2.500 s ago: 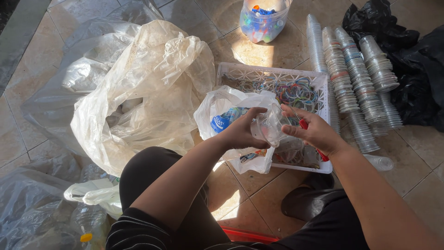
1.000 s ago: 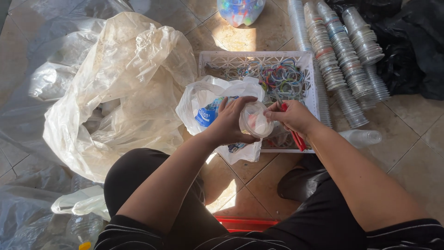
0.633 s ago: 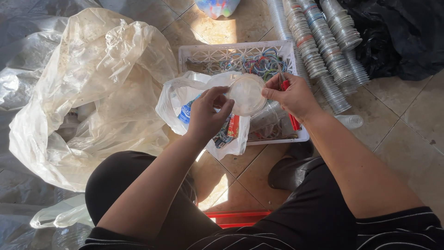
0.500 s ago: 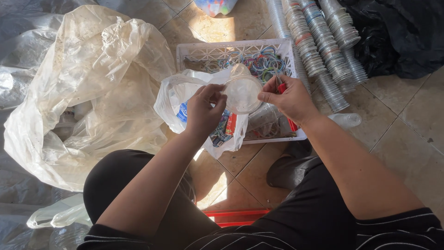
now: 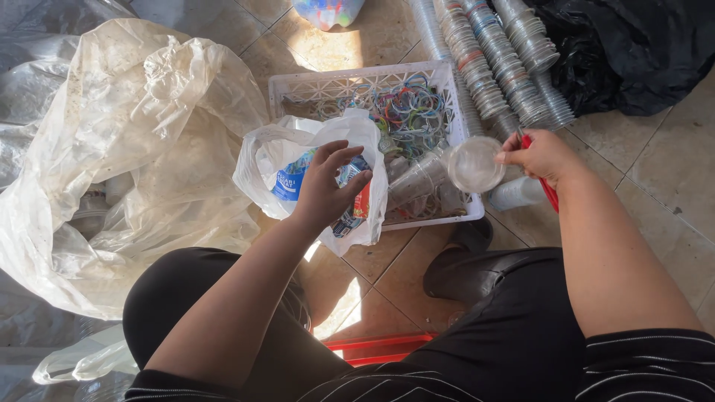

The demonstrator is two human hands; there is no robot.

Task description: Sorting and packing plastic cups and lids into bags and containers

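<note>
Sorting clear plastic cups beside a white crate on a tiled floor.

A large crumpled clear bag [image 5: 126, 156] lies at left; the left hand [image 5: 328, 190] hovers with loosely spread fingers, grasping nothing, over a small white bag [image 5: 298, 160] of labels. The white crate [image 5: 357, 85] holds coloured rings and cups. The right hand [image 5: 540, 156] pinches a clear plastic cup [image 5: 475, 164] and a red tool [image 5: 550, 195]; stacked cups [image 5: 506, 67] lie beyond.

Left hand [image 5: 325, 186] fingers loosely curled, right hand [image 5: 538, 155] pinched closed, forearms extended
</note>
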